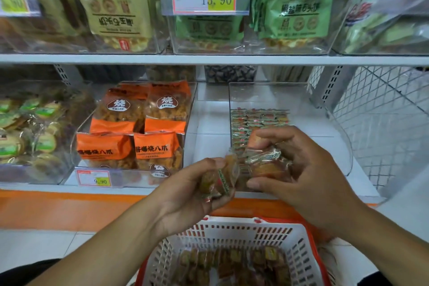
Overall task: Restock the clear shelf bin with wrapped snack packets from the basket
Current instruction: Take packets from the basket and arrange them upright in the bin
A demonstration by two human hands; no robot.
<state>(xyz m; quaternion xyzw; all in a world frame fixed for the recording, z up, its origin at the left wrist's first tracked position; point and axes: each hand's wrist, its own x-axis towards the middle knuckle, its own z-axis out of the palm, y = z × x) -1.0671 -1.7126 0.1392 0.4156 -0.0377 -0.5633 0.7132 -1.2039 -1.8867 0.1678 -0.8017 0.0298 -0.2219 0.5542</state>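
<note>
Below my hands sits the white basket (232, 234) with snack packets (232, 264). My left hand (185, 195) curls around some packets (220, 179). My right hand (308, 169) grips more (267, 160) just over the clear bin (267, 95).

We see the basket (232, 234) nearest us, the clear bin (325, 123) on the shelf (209, 109) behind it, and bagged snacks (137, 127) left of that bin.
</note>
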